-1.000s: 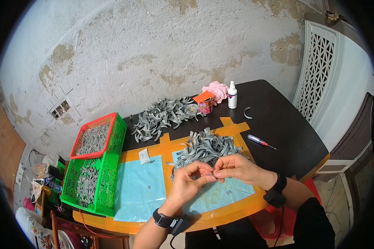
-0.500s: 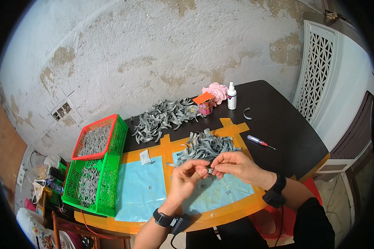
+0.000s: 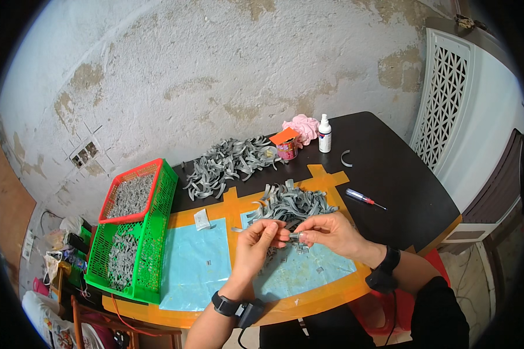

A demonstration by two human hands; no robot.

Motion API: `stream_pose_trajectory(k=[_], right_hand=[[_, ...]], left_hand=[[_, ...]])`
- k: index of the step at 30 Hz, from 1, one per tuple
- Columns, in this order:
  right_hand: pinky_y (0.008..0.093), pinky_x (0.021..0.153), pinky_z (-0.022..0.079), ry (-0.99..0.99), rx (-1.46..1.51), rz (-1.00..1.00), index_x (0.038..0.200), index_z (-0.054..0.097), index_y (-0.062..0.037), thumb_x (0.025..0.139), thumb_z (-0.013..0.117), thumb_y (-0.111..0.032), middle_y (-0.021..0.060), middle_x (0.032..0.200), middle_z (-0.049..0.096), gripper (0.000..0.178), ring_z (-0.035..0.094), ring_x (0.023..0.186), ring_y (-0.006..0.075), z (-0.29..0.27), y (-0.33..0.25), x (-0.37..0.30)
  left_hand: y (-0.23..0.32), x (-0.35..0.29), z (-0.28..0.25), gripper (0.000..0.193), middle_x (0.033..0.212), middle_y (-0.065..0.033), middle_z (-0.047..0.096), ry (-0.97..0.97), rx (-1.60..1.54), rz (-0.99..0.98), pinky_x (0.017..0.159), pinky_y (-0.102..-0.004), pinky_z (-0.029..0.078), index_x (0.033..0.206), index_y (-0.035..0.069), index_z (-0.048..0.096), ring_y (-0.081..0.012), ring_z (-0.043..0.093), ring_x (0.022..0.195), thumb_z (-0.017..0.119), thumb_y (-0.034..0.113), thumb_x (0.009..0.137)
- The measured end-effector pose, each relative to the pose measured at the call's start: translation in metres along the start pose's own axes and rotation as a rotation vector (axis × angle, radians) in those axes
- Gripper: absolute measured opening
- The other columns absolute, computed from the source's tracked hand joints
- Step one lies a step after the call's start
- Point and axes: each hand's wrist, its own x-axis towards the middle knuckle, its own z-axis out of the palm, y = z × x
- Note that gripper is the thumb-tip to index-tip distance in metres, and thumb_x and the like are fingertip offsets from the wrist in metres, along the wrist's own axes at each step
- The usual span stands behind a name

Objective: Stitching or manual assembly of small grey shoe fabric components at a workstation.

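My left hand [image 3: 255, 249] and my right hand [image 3: 334, 234] meet in front of a pile of curved grey strips [image 3: 297, 203]. Pinched between the fingertips of both is a small grey piece [image 3: 294, 237]; its exact shape is partly covered by my fingers. Below the hands, a light blue plastic sheet [image 3: 308, 278] is fixed to the table with orange tape and carries several small grey bits. A larger heap of grey curved strips [image 3: 227, 163] lies farther back.
At the left, a red basket [image 3: 106, 220] rests on a green basket [image 3: 156, 256]; both hold small grey pieces. Toward the back stand a tin [image 3: 287, 151], a pink cloth [image 3: 304, 127] and a white spray bottle [image 3: 325, 138]. A screwdriver [image 3: 362, 197] lies at right.
My left hand has turned and its fingers have straightened somewhat. More of the grey piece shows between my fingertips, and my right hand has shifted only slightly.
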Motion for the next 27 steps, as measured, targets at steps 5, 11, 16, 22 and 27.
stream_pose_trajectory(k=[5, 11, 16, 22, 27], right_hand=[[0.0222, 0.072, 0.049, 0.005, 0.004, -0.029, 0.106, 0.063, 0.0031, 0.093, 0.060, -0.009, 0.0021, 0.089, 0.065, 0.018, 0.058, 0.079, 0.0067, -0.003, 0.008, 0.001], [0.0228, 0.073, 0.049, -0.025, -0.061, -0.030, 0.103, 0.064, 0.0015, 0.092, 0.062, -0.009, 0.0020, 0.089, 0.064, 0.015, 0.058, 0.080, 0.0066, -0.003, 0.009, 0.000], [0.0225, 0.072, 0.049, -0.029, -0.045, -0.044, 0.101, 0.064, 0.0026, 0.091, 0.062, -0.008, 0.0026, 0.089, 0.064, 0.015, 0.058, 0.079, 0.0066, -0.003, 0.015, 0.001], [0.0232, 0.072, 0.050, 0.048, -0.229, -0.159, 0.099, 0.064, 0.0040, 0.090, 0.063, -0.005, 0.0043, 0.090, 0.065, 0.013, 0.059, 0.081, 0.0074, -0.006, 0.009, 0.004], [0.0285, 0.068, 0.049, -0.021, -0.830, -0.219, 0.095, 0.067, -0.0032, 0.084, 0.066, -0.004, 0.0062, 0.085, 0.063, 0.011, 0.062, 0.077, 0.0150, -0.026, -0.007, 0.006]], left_hand=[[0.000, -0.003, 0.005, 0.022, 0.093, -0.0064, 0.068, -0.083, 0.084, 0.079, 0.076, -0.0228, 0.052, 0.108, -0.001, 0.062, -0.0094, 0.064, 0.084, 0.066, 0.006, 0.088], [-0.003, -0.008, 0.009, 0.020, 0.088, -0.0027, 0.067, 0.013, 0.259, 0.156, 0.074, -0.0219, 0.051, 0.099, 0.001, 0.067, -0.0070, 0.063, 0.079, 0.074, 0.003, 0.080], [0.001, -0.008, 0.012, 0.018, 0.085, -0.0011, 0.066, 0.011, 0.248, 0.141, 0.073, -0.0220, 0.051, 0.098, 0.000, 0.066, -0.0067, 0.062, 0.078, 0.072, 0.003, 0.082], [-0.004, -0.003, 0.003, 0.012, 0.083, -0.0013, 0.062, -0.070, 0.243, 0.171, 0.072, -0.0241, 0.050, 0.102, 0.000, 0.061, -0.0096, 0.060, 0.077, 0.060, 0.001, 0.091], [0.015, 0.001, -0.019, 0.019, 0.080, -0.0025, 0.059, 0.133, 0.206, 0.204, 0.068, -0.0231, 0.050, 0.109, -0.001, 0.060, -0.0094, 0.059, 0.072, 0.049, 0.011, 0.099]])
